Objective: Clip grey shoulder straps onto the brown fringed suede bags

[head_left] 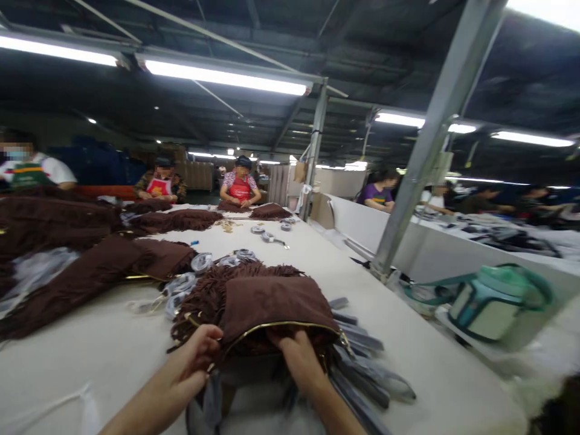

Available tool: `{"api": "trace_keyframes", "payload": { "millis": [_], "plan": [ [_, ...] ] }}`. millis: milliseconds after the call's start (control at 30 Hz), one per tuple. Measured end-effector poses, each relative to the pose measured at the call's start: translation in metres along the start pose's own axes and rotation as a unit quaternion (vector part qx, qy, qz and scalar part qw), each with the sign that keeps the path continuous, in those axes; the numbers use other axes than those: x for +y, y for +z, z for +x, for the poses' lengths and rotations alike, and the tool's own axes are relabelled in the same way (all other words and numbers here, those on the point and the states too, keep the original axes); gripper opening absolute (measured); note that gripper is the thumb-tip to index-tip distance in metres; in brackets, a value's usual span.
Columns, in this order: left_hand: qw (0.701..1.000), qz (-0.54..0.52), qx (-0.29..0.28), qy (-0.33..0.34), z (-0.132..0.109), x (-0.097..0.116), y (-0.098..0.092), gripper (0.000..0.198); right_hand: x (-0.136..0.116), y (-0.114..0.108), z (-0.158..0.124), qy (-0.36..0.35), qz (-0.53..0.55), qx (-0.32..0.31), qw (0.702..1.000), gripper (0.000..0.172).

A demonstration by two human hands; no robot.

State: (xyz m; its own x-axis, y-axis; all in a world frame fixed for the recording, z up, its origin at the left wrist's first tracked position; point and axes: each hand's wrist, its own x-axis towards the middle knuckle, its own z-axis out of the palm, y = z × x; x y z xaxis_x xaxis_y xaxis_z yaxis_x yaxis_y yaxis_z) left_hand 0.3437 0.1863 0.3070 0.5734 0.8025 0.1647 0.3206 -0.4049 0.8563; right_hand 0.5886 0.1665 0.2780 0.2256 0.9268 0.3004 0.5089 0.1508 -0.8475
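Note:
A brown fringed bag [278, 302] lies in front of me, its gold zipper open toward me. My left hand [197, 359] is at the bag's left corner, fingers curled in on its edge beside the zipper end. Inside the opening goes my right hand [299, 356]; its fingers are hidden by the fabric. Under and behind the bag is more brown fringe [212, 290]. Grey plastic-wrapped strips [362, 362] stick out to the right of the bag, and rolled grey straps in plastic [202, 262] lie beyond its left side.
Brown fringed pieces [81, 272] are piled along the left of the white table [435, 362]. Several people work further off, one in a red apron [240, 191]. A metal post [421, 157] rises at the table's right edge, near a green-and-white container [492, 302].

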Motion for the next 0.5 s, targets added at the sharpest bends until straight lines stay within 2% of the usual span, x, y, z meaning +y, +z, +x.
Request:
{"api": "trace_keyframes", "payload": {
  "millis": [67,100,200,267,333,367,400,433,500],
  "plan": [
    [1.0,-0.005,0.02,0.015,0.008,-0.008,0.007,0.047,-0.009,0.005,-0.021,0.02,0.045,-0.015,0.999,0.029],
    [0.999,0.006,0.031,0.023,0.013,-0.008,0.008,0.044,-0.015,0.008,-0.029,0.016,0.082,-0.034,0.996,0.038],
    [0.997,0.046,0.04,0.039,0.029,0.011,0.006,0.032,-0.035,0.018,-0.047,-0.023,0.143,-0.084,0.986,0.069],
    [0.995,0.069,0.043,0.05,0.039,0.034,0.003,0.033,-0.046,0.029,-0.053,-0.061,0.089,-0.054,0.993,0.091],
    [0.991,0.106,0.059,0.059,0.046,0.058,0.002,0.041,-0.052,0.042,-0.053,-0.12,-0.002,0.018,0.993,0.108],
    [0.988,0.128,0.064,0.059,0.049,0.067,0.002,0.046,-0.054,0.047,-0.05,-0.144,-0.057,0.056,0.986,0.105],
    [0.984,0.154,0.063,0.059,0.052,0.075,0.003,0.049,-0.054,0.05,-0.046,-0.156,-0.116,0.086,0.977,0.093],
    [0.98,0.182,0.054,0.058,0.054,0.08,0.004,0.052,-0.055,0.049,-0.041,-0.16,-0.175,0.096,0.967,0.074],
    [0.967,0.245,0.02,0.062,0.057,0.084,0.003,0.055,-0.056,0.035,-0.029,-0.164,-0.275,0.062,0.945,0.037]
  ]
}}
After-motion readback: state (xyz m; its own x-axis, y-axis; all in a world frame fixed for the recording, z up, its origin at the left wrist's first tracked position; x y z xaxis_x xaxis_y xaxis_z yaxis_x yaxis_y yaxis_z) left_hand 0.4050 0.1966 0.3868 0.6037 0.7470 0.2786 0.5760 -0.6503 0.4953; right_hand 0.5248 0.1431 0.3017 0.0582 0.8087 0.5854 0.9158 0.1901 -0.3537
